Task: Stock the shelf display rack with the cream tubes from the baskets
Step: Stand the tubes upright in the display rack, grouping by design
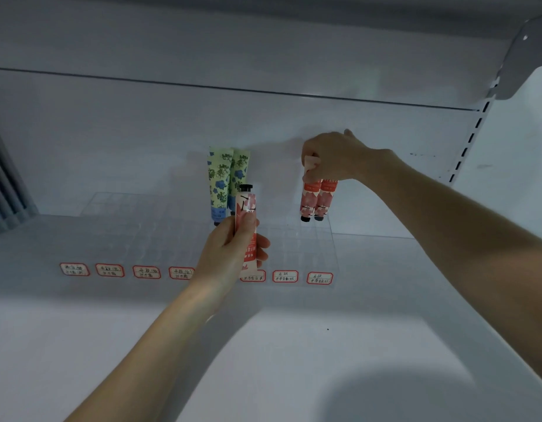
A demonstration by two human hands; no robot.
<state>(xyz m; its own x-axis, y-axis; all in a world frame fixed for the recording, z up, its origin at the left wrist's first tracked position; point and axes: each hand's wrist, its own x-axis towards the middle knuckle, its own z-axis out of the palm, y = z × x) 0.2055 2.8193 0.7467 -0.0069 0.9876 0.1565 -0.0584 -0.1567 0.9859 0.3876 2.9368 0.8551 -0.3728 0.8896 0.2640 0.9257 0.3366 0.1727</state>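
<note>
Left hand (230, 248): grips one pink tube (246, 226), fingers and thumb curled round its middle. The long axis is close to vertical, with the black cap up and the flat crimped end down below the palm. We note it is held above the front of the clear rack (141, 236), in front of the green tubes (224, 181). The forearm rises from lower left and the wrist is straight.

Right hand (333, 159): fingers closed over the crimped tops of two red-pink tubes (316, 199), held side by side and touching. Both hang vertically with their dark caps down, over the rack's back right corner. We cannot tell whether the caps are seated in the cells. The forearm reaches in from the right, with the wrist bent down and the knuckles uppermost.

The green tubes, two together, stand upright with caps down at the back of the rack, near its middle and well apart from the red-pink pair.

The rack sits on a white shelf (385, 300). A row of red-edged labels (285, 276) runs along the rack's front edge.
</note>
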